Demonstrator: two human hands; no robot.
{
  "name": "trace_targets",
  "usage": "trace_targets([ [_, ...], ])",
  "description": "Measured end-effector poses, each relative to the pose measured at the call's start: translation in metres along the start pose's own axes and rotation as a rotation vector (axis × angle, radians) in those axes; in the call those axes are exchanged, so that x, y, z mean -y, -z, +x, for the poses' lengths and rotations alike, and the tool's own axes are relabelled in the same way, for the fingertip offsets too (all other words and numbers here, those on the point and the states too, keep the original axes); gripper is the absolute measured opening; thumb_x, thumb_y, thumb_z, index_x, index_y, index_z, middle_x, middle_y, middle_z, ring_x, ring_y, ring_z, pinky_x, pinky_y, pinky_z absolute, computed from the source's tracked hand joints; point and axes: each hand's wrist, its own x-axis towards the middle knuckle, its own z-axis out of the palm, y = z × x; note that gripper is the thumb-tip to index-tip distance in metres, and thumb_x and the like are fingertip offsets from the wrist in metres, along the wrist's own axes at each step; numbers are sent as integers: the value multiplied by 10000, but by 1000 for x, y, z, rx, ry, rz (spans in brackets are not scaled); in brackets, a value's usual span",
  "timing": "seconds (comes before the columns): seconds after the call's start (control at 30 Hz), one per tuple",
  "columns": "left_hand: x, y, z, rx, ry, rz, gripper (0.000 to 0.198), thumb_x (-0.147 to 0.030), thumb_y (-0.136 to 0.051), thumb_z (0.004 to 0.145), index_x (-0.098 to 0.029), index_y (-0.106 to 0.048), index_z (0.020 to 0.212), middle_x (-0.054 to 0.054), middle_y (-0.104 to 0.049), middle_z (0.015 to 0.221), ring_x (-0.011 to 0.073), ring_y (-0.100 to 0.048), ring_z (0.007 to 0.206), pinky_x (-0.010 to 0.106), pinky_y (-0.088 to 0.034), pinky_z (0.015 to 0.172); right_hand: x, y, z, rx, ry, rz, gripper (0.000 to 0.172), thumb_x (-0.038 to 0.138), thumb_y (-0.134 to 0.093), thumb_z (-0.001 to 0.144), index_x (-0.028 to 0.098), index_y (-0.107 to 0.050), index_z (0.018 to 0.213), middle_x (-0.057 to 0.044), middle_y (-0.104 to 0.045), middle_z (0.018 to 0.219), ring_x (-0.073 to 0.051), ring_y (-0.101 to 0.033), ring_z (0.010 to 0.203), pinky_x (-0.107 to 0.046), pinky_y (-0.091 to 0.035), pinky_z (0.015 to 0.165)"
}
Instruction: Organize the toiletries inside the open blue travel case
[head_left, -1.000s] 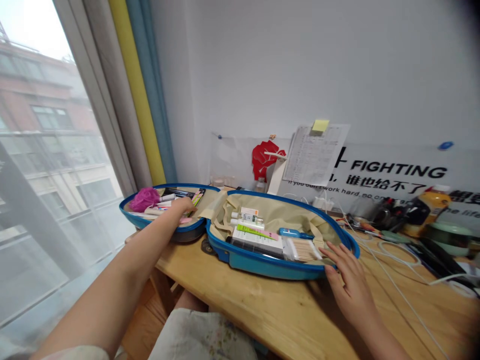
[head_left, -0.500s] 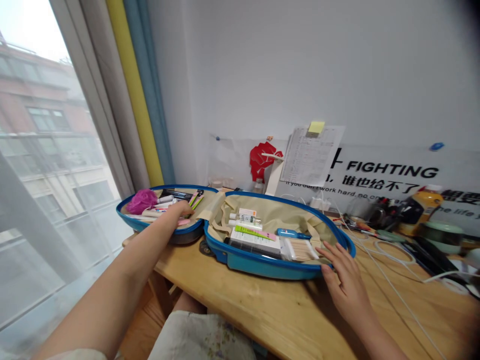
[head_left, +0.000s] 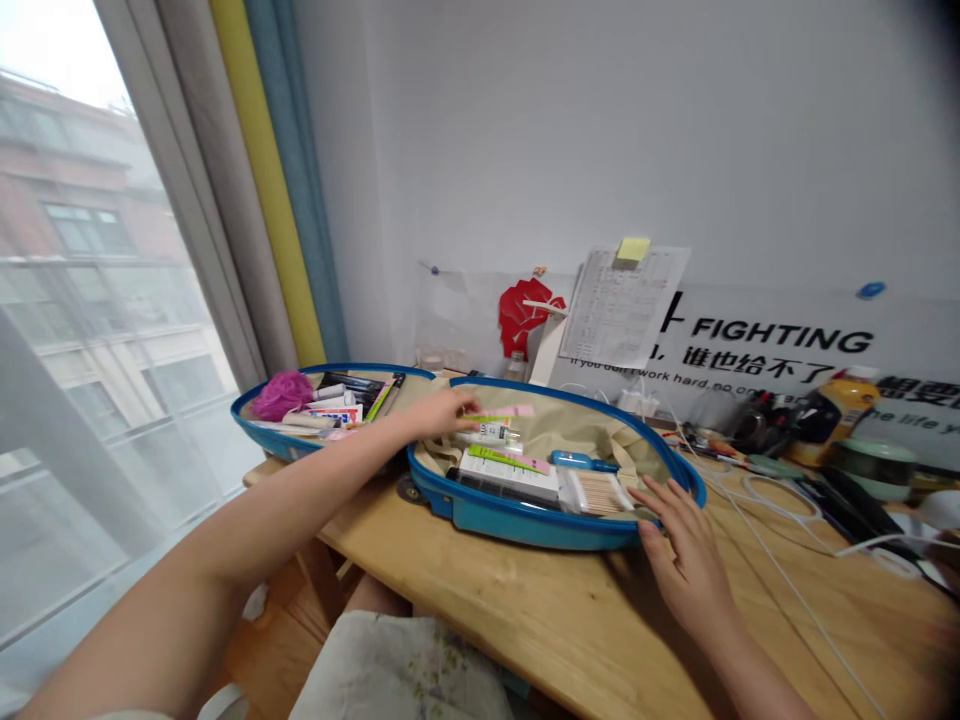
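My left grip (head_left: pixel 441 412) is pinched shut on the near end of a thin pink-and-green strip (head_left: pixel 507 412). I hold it level over the back of the right half of the open blue case (head_left: pixel 525 522), just above the beige lining. Right below the strip lies a small white bottle (head_left: pixel 498 435) on its side. Nearer to me is a flat white box (head_left: pixel 510 472) with a green and pink stripe across its top. Beside that box are a blue-handled item (head_left: pixel 583 462) and a clear pack of cotton swabs (head_left: pixel 602 492), which lies against the front wall of the case.

My right grip (head_left: pixel 686 562) lies open, palm down on the desk (head_left: pixel 517 610). Its fingers are spread and the fingertips (head_left: pixel 651 500) touch the blue rim at the case's right front corner. It holds nothing.

My left forearm crosses the hinge between the two halves. The left half (head_left: pixel 251 420) hangs partly past the desk's end toward the window. In it are a pink bath pouf (head_left: pixel 281 393), a toothpaste box (head_left: pixel 335 412) and several pens, all packed close together.

To the right of the case, white cables (head_left: pixel 780 500) loop over the desk, with an orange bottle (head_left: pixel 829 415) and a pale green bowl (head_left: pixel 874 458) behind them. On the wall hang a printed sheet (head_left: pixel 622 308) with a yellow note on top, a red fist cutout (head_left: pixel 525 312) and a banner (head_left: pixel 784 340) reading FIGHTING.
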Motion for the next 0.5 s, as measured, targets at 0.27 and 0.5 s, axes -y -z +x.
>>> trace_targets([
  [0.27,-30,-34,3,240,-101,204,300,-394,-678,766,-199,-599,980,50,-632,1009,188,-602,915,244,-427,743,-3,-1,0,-7,11,-13,356,402,-374,909,243,-584,1147,-79,-585,1260,-281,-437,1277,-520,-412,989],
  [0.5,-36,-34,8,318,-47,238,312,-433,-653,776,-192,-589,964,71,-623,1031,212,-602,933,263,-440,726,-3,-1,0,-4,16,-17,347,397,-377,908,232,-589,1128,-84,-586,1258,-284,-436,1276,-516,-416,985],
])
